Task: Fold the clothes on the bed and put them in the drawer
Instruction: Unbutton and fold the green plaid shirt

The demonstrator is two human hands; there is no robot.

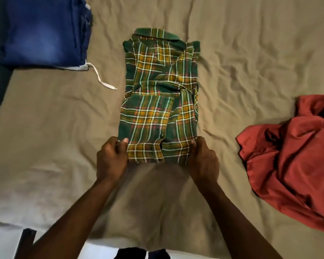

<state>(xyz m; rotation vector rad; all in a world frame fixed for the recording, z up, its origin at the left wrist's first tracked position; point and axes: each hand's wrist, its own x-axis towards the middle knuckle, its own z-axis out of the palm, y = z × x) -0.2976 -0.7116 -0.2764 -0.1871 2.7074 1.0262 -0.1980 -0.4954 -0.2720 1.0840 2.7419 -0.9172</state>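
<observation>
Two bare arms come in from the bottom. The left arm [69,217] comes from 7 o'clock and the right arm [232,212] from 5 o'clock. The left hand [111,159] and right hand [203,161] are level and apart. Each pinches a near corner of the plaid shirt [159,109], thumb on top. The left fingers are curled and the right fingers are mostly hidden.

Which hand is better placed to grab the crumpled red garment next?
The right hand, likely: it grips the plaid shirt on the side where the red garment lies; the left hand is farther.
</observation>
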